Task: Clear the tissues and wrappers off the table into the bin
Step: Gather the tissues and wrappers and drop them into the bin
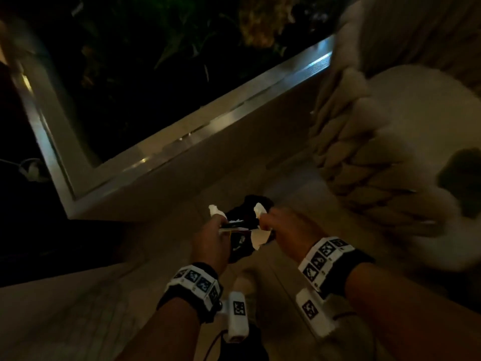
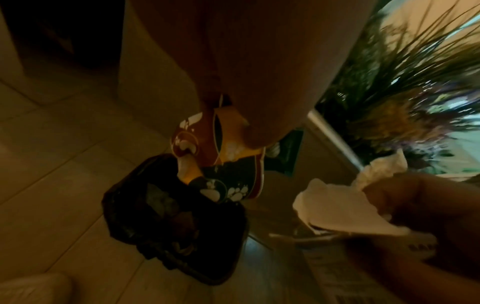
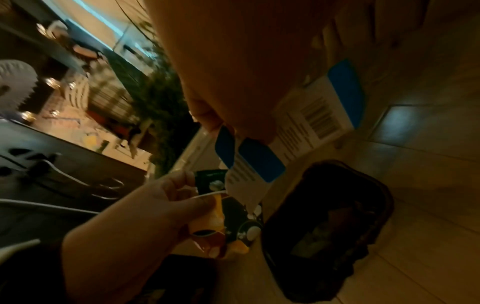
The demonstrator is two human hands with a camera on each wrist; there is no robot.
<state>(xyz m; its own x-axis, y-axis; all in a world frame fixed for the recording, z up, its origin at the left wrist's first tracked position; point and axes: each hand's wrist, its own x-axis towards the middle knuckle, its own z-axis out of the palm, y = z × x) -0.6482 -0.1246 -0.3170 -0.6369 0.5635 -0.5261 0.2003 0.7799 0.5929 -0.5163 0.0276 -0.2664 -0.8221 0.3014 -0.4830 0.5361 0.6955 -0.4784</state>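
Both hands hover over a black-lined bin that stands on the floor. My left hand grips a red, yellow and dark snack wrapper, and a bit of white tissue sticks out above its fingers. A crumpled white tissue is held in my right hand, together with a blue-and-white printed wrapper. The two hands are close side by side, directly above the bin's mouth.
A woven beige chair with a pale cushion stands to the right of the bin. A white-framed planter with green plants runs behind it. Pale floor tiles surround the bin. My foot is just in front.
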